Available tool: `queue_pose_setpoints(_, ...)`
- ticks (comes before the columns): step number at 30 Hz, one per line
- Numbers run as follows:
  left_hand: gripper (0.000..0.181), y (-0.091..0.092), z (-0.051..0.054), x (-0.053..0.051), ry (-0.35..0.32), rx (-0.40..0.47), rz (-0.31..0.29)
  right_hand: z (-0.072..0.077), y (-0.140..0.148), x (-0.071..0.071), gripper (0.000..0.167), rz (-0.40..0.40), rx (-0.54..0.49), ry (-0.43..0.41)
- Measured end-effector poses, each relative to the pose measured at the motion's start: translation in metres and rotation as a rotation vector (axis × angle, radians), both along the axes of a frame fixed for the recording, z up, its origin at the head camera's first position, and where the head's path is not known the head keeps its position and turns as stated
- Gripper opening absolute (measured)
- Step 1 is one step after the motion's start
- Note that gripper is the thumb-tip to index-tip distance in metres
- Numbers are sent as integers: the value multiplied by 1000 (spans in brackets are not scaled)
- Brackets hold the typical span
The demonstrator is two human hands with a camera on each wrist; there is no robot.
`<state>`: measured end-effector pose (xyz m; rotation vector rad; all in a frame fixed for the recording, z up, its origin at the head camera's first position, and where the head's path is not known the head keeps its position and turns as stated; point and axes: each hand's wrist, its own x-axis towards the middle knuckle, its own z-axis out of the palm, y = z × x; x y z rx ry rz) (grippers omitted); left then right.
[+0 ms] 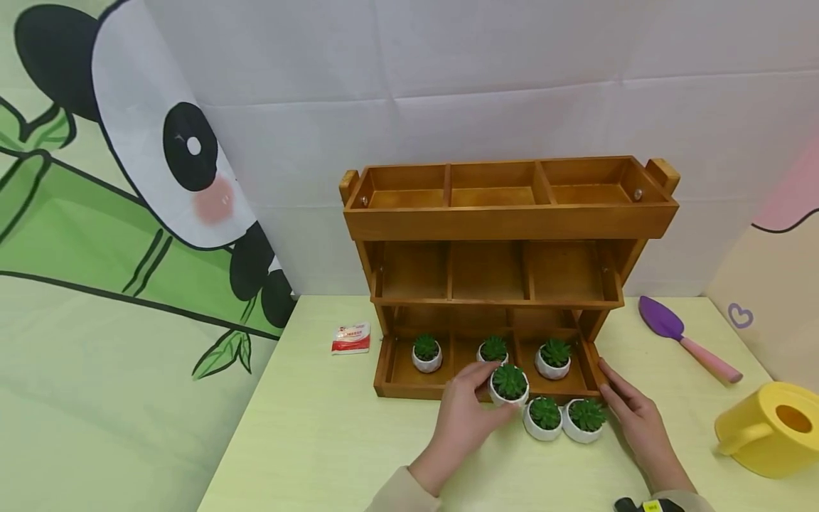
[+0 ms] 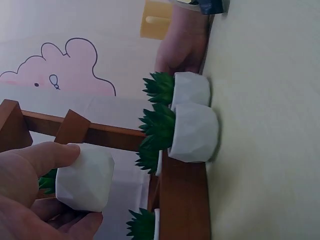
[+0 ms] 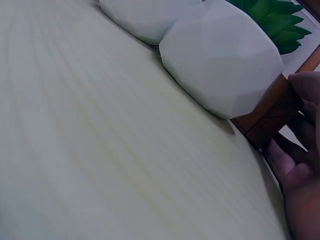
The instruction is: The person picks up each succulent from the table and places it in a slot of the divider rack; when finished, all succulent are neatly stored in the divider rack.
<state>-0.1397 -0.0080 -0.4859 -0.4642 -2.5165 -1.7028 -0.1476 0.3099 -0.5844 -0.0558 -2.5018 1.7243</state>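
Note:
My left hand [image 1: 466,405] holds a small potted succulent [image 1: 510,382] in a white faceted pot, raised in front of the bottom tier of a brown wooden shelf [image 1: 512,223]. In the left wrist view, thumb and fingers pinch the white pot [image 2: 89,177]. My right hand [image 1: 640,419] touches the right end of the bottom tier, its fingers fairly straight; in the right wrist view they lie against the wooden corner [image 3: 272,112]. Two more potted succulents, one [image 1: 544,418] beside the other [image 1: 584,419], stand on the table before the shelf.
On the bottom tier sit three potted succulents: left [image 1: 426,353], middle [image 1: 493,350], partly hidden, and right [image 1: 553,358]. A red-and-white packet [image 1: 350,338] lies left of the shelf. To the right are a purple trowel [image 1: 687,338] with a pink handle and a yellow watering can [image 1: 768,430].

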Motion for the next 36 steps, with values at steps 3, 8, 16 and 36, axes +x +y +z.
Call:
queue_pose_setpoints(3,60,2,14,-6,34,-13,-11,0,0,0,58,-2,-4,-3)
queue_pose_setpoints(8,59,8,37,-17,67,4,-40,0,1,0,58,4,-10,2)
queue_pose_setpoints(16,58,20,64,-28,87,6,-79,0,0,0,57,5,-13,16)
queue_pose_setpoints(36,57,64,117,-71,200,10,-84,0,0,0,56,14,-29,24)
